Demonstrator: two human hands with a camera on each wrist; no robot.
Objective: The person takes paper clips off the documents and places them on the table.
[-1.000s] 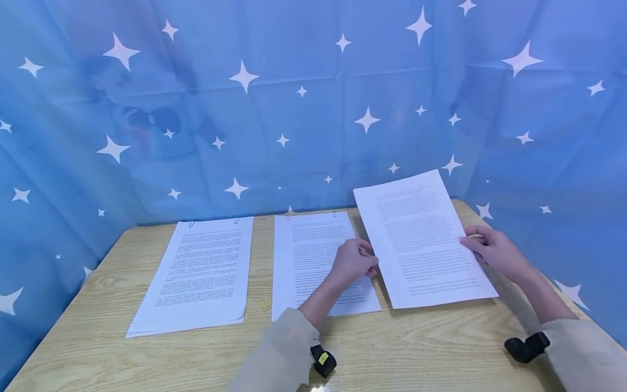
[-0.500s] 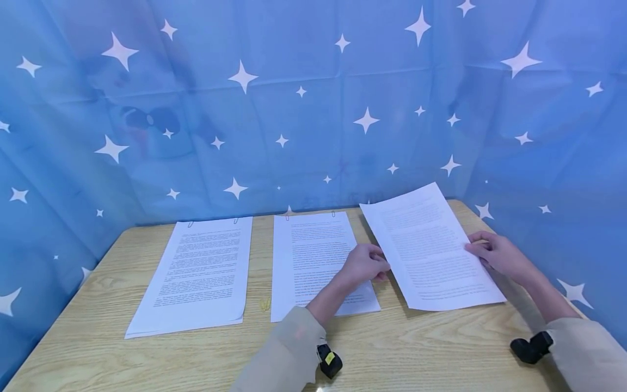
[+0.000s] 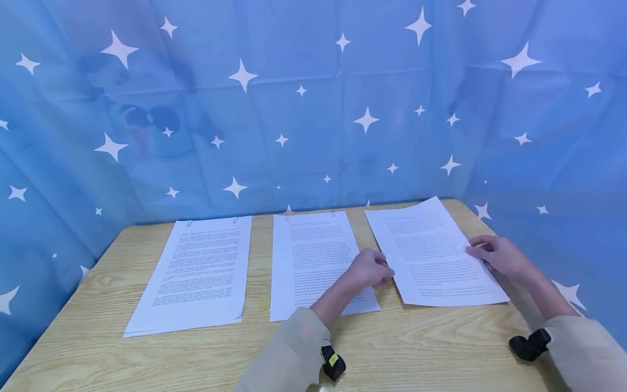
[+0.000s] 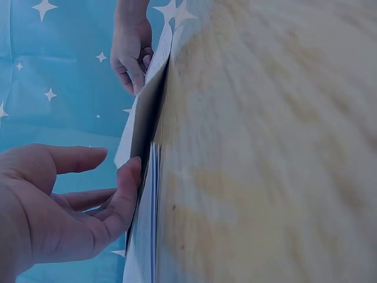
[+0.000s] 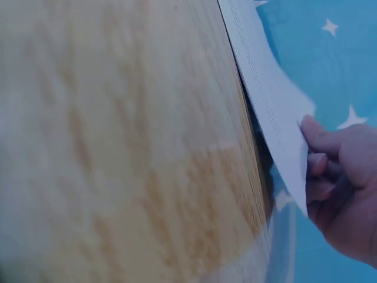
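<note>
A printed paper (image 3: 431, 256) lies slanted at the right of the table, its right side raised off the wood. My right hand (image 3: 502, 256) pinches its right edge between thumb and fingers, and the right wrist view has that raised edge by the thumb (image 5: 321, 138). At its left edge is my left hand (image 3: 369, 269), thumb spread away from the fingers. In the left wrist view a fingertip of the left hand (image 4: 70, 212) meets the paper's edge (image 4: 144, 124). The left forearm covers part of the middle printed stack (image 3: 318, 250).
Another printed stack (image 3: 198, 272) lies at the left of the wooden table (image 3: 416, 348). Paper clips sit on the top edges of the left and middle stacks. Small yellow clips (image 3: 264, 304) lie between them. A blue star-patterned curtain (image 3: 313, 109) hangs behind.
The right-hand paper has come down toward the table and shifted slightly right. Both hands have moved a little right and down with it.
</note>
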